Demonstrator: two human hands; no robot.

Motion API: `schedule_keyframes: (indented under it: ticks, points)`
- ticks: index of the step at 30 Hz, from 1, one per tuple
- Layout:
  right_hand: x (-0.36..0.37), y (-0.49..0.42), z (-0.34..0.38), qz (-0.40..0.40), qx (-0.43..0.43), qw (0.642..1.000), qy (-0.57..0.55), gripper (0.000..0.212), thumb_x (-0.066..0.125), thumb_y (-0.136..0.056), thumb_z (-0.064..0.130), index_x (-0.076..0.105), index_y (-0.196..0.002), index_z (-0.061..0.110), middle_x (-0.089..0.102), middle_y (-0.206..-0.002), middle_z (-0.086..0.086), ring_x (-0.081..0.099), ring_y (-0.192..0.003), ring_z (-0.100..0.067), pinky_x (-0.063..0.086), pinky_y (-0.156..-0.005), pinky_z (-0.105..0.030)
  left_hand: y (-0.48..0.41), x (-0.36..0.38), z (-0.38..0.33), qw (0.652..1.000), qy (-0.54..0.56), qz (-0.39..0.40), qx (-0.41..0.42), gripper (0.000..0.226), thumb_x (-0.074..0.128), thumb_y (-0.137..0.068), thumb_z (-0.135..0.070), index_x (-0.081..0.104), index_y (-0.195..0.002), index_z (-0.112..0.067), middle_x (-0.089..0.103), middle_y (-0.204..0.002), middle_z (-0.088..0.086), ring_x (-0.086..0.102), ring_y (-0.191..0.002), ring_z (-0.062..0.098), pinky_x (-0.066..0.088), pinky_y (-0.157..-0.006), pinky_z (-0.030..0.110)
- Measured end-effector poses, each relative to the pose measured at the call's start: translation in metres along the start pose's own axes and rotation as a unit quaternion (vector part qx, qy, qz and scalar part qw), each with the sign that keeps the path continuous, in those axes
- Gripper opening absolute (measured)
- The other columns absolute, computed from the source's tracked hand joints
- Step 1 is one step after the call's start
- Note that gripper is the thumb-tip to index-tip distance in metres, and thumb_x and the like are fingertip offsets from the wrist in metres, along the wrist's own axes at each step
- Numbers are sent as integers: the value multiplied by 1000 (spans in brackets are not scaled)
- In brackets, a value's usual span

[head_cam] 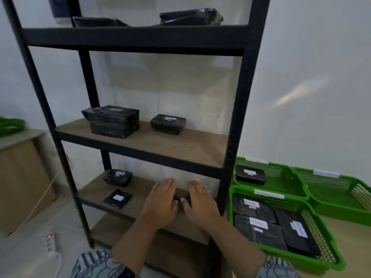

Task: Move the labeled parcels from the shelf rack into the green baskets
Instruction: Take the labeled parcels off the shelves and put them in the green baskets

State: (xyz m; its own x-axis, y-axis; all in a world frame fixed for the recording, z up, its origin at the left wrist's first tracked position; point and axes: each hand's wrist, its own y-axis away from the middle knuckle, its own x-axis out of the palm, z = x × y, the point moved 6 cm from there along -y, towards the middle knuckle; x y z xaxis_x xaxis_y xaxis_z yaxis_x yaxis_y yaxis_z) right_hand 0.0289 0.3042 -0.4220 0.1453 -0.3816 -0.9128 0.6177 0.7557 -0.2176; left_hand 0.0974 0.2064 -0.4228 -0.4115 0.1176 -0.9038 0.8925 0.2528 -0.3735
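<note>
Parcel [180,198] between left hand [161,201] and right hand [199,203], beside rack's right post [225,177]

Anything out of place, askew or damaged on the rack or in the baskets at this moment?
Minor only. The flat parcel near the front of the lower shelf lies turned at an angle to the shelf edge. The large parcel on the middle shelf has loose wrap bunched at its left corner. Nothing spilled.

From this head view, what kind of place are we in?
Probably a small stockroom or parcel sorting room. A black metal shelf rack holds black-wrapped labeled parcels spread over its shelves. Beside it, green baskets with label strips on their rims already hold several parcels.
</note>
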Motion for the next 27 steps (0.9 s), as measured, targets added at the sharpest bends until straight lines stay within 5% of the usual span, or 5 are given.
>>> schedule_keyframes:
  ticks: [8,27]
  points:
    - [-12,-97,43,-36,-58,997,21,59,42,-96,36,24,-149,14,22,-157,-4,10,-148,-20,6,-120,-36,-63,-41,77,998,-53,-21,-22,63,42,-95,-30,15,-149,-11,18,-156,5,10,-144,19,12,-118,37]
    - [20,-276,10,-11,44,998,52,61,35,-98,43,20,-151,17,14,-160,-5,5,-149,-21,5,-121,-38,-212,-14,213,1000,-1,25,0,60,39,-95,-40,23,-147,-14,23,-155,4,15,-143,19,14,-115,35]
